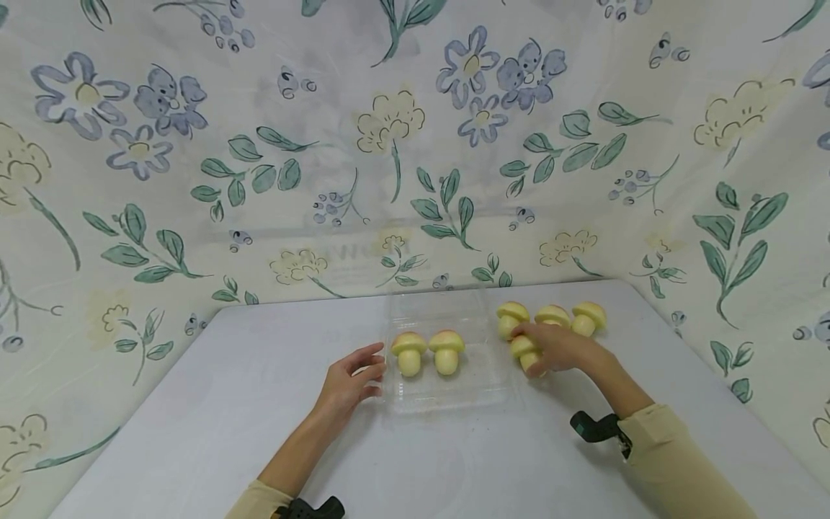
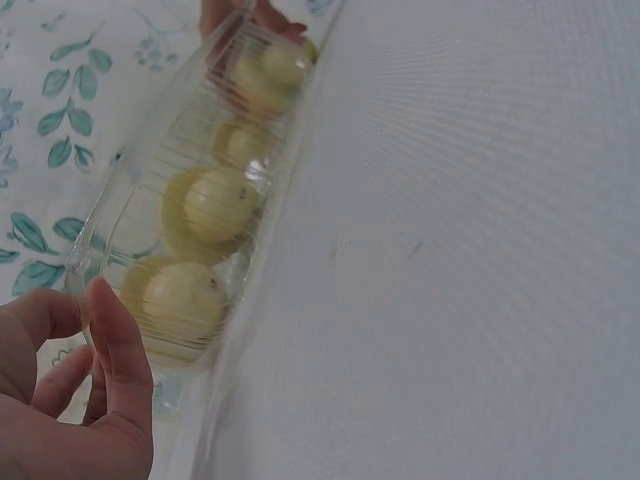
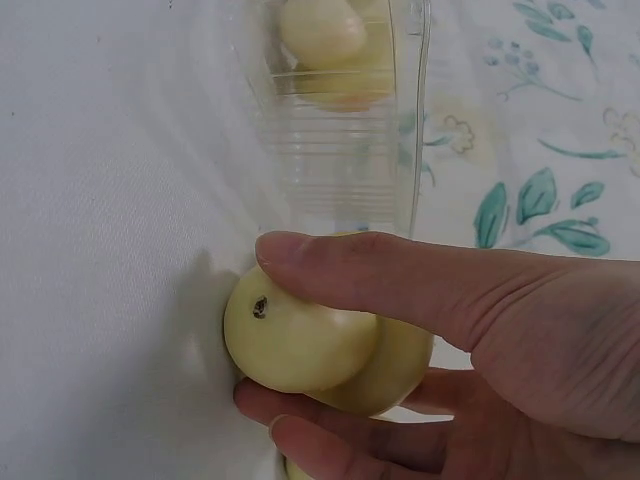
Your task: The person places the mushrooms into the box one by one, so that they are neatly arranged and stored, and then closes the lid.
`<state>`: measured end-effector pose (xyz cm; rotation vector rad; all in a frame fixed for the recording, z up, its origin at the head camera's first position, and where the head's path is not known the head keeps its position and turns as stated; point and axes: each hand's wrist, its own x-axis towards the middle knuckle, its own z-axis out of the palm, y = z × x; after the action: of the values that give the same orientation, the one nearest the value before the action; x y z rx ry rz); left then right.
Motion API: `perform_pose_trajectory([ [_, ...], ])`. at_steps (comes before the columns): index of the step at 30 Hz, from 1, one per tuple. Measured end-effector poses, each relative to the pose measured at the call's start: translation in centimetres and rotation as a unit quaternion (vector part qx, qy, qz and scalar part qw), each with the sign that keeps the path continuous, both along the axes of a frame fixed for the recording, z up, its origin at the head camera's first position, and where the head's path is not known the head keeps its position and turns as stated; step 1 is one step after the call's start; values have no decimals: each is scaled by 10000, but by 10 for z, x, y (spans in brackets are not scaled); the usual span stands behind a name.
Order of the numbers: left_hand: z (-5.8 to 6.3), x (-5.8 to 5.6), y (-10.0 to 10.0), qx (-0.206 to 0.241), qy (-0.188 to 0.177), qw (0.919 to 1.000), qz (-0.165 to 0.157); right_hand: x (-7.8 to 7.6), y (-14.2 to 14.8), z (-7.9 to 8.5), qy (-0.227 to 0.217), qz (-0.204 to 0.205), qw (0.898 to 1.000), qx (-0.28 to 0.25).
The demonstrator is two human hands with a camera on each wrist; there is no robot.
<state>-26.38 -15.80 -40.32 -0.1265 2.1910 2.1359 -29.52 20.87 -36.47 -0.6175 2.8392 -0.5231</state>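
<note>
A clear plastic box [image 1: 480,382] sits on the table with two yellow mushroom-shaped pieces [image 1: 409,355] side by side inside it. At its left side, my left hand [image 1: 350,382] pinches the rim between thumb and fingers, as the left wrist view shows. To the right of the box, my right hand [image 1: 559,347] grips another yellow mushroom [image 3: 300,340]. Its thumb lies over the stem and the fingers come from the other side. The gripped piece is low, at or close to the tabletop; whether it touches I cannot tell.
Just behind the right hand stand three more yellow mushrooms [image 1: 588,318] with reddish tops, one partly covered by the hand. The white table [image 1: 428,468] ends at a floral curtain [image 1: 389,180] behind the box. Each wrist carries a dark camera mount [image 1: 596,427].
</note>
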Motion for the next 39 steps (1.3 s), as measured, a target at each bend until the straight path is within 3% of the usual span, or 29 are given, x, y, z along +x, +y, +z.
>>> perform_pose_trajectory([
  [22, -1, 0, 0, 25, -7, 10000, 21, 1, 1, 1, -53, -59, 9999, -117],
  [39, -1, -1, 1, 34, -9, 10000, 17, 0, 8, 7, 474, 154, 9985, -239],
])
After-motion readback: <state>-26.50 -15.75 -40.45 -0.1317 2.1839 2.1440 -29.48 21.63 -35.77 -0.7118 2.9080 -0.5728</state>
